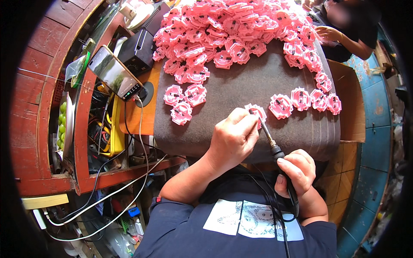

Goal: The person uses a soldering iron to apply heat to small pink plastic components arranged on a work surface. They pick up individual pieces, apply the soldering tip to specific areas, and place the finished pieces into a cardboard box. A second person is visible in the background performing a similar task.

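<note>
My right hand (299,174) is closed around the black handle of a soldering iron (275,148). The iron slants up and left, its metal tip reaching a small pink plastic part (259,110) on the dark mat (206,135). At the left edge of that part, my left hand (234,135) is pinched closed. What sits between its fingertips is hidden. A row of similar pink parts (300,99) with dark pieces in their middles lies to the right. Three more pink parts (181,113) lie to the left.
A large heap of pink parts (223,26) covers the mat's far side. To the left, a phone (115,72) leans on a round stand, with cables (142,167) running down. A cardboard box (348,101) stands right. Another person's hand (329,33) is at far right.
</note>
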A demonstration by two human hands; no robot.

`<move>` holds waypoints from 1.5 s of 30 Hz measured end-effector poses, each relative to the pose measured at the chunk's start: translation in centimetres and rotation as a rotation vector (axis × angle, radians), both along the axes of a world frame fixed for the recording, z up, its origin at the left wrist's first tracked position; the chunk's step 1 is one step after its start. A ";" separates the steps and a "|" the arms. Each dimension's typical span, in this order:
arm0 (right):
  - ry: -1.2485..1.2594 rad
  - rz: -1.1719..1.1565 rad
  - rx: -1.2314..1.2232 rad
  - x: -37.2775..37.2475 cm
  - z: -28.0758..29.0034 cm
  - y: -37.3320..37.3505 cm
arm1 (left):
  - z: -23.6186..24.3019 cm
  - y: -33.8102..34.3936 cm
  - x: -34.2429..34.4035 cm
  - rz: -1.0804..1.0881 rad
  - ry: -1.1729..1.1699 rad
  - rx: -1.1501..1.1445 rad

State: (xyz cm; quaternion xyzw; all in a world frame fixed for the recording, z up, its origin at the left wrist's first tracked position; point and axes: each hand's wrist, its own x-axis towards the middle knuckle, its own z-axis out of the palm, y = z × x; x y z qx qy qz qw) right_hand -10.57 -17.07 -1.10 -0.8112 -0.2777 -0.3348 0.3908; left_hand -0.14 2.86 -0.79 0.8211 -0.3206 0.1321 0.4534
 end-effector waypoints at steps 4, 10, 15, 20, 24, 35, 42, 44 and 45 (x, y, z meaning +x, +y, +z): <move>-0.010 -0.022 0.011 -0.2 -0.1 -0.1 | 0.0 0.0 0.0 -0.001 -0.002 -0.004; -0.009 -0.079 0.064 -0.3 -0.3 -0.7 | 0.2 0.0 0.0 0.004 -0.006 -0.010; 0.026 -0.211 0.071 -0.3 -0.7 -0.2 | 0.0 -0.2 0.1 0.001 -0.021 -0.022; 0.024 -0.153 0.144 0.8 -1.9 -0.6 | 0.2 -0.2 -0.1 0.009 0.004 -0.011; 0.031 -0.218 0.117 1.5 -2.5 -0.7 | 0.0 -0.3 0.0 0.036 -0.056 -0.007; -0.003 -0.263 0.081 1.4 -3.7 -0.5 | -0.5 0.0 -0.3 0.015 -0.022 0.021; -0.004 -0.265 0.062 1.2 -4.2 -0.7 | -0.6 -0.1 -0.3 0.011 -0.033 0.009; -0.001 -0.261 0.060 1.2 -4.1 -0.7 | -0.5 -0.1 -0.3 0.010 -0.027 0.012; -0.001 -0.259 0.052 1.2 -4.1 -0.7 | -0.6 -0.1 -0.3 0.012 -0.026 0.016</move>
